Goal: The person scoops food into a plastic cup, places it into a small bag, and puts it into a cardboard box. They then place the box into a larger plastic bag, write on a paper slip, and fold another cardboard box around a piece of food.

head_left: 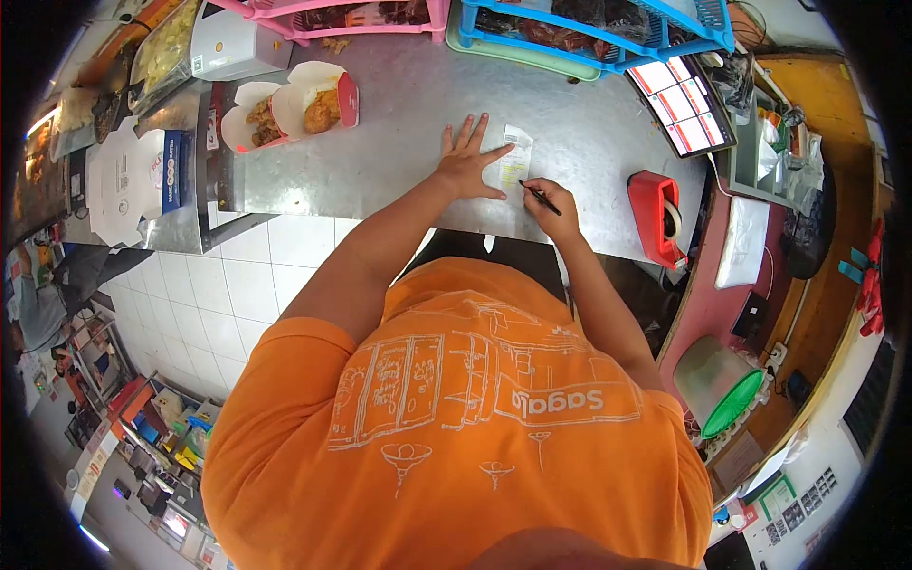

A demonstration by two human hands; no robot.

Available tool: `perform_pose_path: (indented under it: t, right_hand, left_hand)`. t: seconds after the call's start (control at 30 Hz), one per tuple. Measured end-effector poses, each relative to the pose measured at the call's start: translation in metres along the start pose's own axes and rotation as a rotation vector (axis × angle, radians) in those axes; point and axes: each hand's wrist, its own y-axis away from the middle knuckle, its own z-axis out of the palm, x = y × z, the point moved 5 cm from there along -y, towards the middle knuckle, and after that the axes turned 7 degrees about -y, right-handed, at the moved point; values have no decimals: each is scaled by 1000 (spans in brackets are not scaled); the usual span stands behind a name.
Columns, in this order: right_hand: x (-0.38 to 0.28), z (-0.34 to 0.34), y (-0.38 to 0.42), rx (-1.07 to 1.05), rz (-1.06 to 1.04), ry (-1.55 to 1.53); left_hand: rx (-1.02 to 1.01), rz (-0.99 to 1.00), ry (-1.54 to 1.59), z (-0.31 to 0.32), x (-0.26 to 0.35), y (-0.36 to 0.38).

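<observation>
On the metal counter lies a small printed paper slip (516,157). My left hand (465,163) rests flat with its fingers spread, thumb and a fingertip at the slip's left edge. A black pen (543,199) is held in my right hand (556,211), its tip at the lower right part of the slip. To the left on the counter stand two open red and white boxes: one (328,104) holds fried food, the other (261,119) holds smaller brown pieces.
A red tape dispenser (650,217) stands on the right, below a lit tablet (682,104). Blue (608,47) and pink (361,27) racks line the back. An opened white carton (128,180) lies far left. The metal counter's (380,180) front edge is near me.
</observation>
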Motion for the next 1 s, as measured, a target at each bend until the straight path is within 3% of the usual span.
perform_pose_path:
  t: [0.1,0.3,0.4,0.5,0.57,0.73,0.83,0.9,1.0]
  right_hand:
    - [-4,5,1,-66,19,-129]
    - [-20,8,3,-128,-150,79]
    - [-6,8,3,-143,-51,23]
    - [-6,-1,4,10,-91,81]
    - [-5,2,9,-87,-5,3]
    - [-2,3,14,-172,-45,-48]
    - [-1,-5,15,-78,-41,101]
    - [-3,-3,21,-228,22,58]
    - [-10,-4,21,-195,-14,137]
  left_hand:
    - [0,3,-9,-3,1,1]
    - [-24,-3,-11,-6,2,1]
    - [-29,-5,-12,-4,1,1]
    - [-34,-4,-12,-4,1,2]
    - [-31,-5,-12,-5,1,1]
    - [-29,-6,-5,-4,0,1]
    - [-22,-4,-7,-4,1,2]
    - [-20,-2,-1,-5,1,2]
    - [-16,-5,-9,-3,1,1]
